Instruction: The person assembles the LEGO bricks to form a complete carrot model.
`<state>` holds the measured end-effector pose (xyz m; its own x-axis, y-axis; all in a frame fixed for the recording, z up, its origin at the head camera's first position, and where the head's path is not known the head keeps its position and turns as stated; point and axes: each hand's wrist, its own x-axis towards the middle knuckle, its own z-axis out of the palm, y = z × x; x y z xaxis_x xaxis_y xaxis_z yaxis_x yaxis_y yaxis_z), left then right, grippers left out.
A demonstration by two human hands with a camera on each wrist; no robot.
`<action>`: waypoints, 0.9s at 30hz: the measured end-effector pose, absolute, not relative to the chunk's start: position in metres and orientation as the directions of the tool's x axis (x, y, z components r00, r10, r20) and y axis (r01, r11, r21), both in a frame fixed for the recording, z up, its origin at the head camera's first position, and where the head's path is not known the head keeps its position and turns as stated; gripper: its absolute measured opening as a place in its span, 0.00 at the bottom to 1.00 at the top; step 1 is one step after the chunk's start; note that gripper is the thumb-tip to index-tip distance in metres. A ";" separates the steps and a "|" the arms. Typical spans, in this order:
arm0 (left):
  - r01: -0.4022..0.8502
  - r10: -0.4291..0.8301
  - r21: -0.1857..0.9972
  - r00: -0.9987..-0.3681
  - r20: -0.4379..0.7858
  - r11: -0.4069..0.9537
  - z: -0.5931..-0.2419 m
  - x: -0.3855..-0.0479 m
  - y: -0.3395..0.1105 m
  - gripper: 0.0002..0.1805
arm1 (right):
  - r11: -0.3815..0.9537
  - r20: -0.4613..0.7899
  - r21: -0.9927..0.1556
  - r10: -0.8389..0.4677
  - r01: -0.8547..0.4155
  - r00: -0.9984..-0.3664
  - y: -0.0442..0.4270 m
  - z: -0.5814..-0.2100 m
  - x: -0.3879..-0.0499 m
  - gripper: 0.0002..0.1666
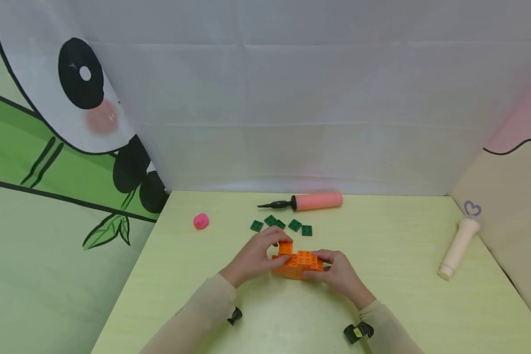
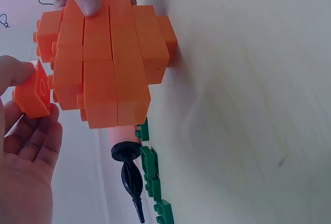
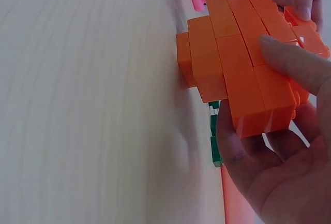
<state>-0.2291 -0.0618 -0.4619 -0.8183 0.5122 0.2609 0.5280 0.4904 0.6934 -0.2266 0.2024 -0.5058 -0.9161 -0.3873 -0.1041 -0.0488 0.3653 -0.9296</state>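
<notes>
An orange block structure (image 1: 297, 265), built of several stacked toy bricks, stands on the table between both hands. My right hand (image 1: 336, 273) grips its right side, thumb on the near face and fingers around the far side, as the right wrist view shows. Between the thumb and fingers of my left hand (image 1: 265, 250) is a single orange brick (image 2: 32, 92), pinched at the top left of the structure. In the left wrist view this brick is right beside the studs; whether it touches them I cannot tell.
Several green bricks (image 1: 294, 225) lie just beyond the hands. Behind them rests a pink hand pump (image 1: 318, 200) with a black nozzle. A small pink toy (image 1: 201, 221) sits at the back left, and a pale wooden cylinder (image 1: 459, 249) lies near the table's right edge.
</notes>
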 end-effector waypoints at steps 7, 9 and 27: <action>0.519 0.526 0.694 -0.818 0.234 0.499 -0.462 -0.228 -0.053 0.15 | 0.351 -0.079 -0.933 -0.421 -0.082 -0.903 0.207 -0.505 -0.236 0.27; 0.511 0.522 0.697 -0.822 0.227 0.502 -0.462 -0.228 -0.050 0.16 | 0.349 -0.079 -0.933 -0.427 -0.084 -0.901 0.208 -0.504 -0.238 0.27; 0.445 0.465 0.709 -0.866 0.184 0.547 -0.460 -0.236 -0.036 0.15 | 0.345 -0.087 -0.935 -0.460 -0.087 -0.884 0.219 -0.498 -0.256 0.26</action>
<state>-0.2357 -0.0358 -0.4599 -0.8659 0.4650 0.1843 0.4447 0.5472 0.7091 -0.2557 0.2190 -0.4979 -0.8839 -0.4595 -0.0867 -0.0875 0.3445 -0.9347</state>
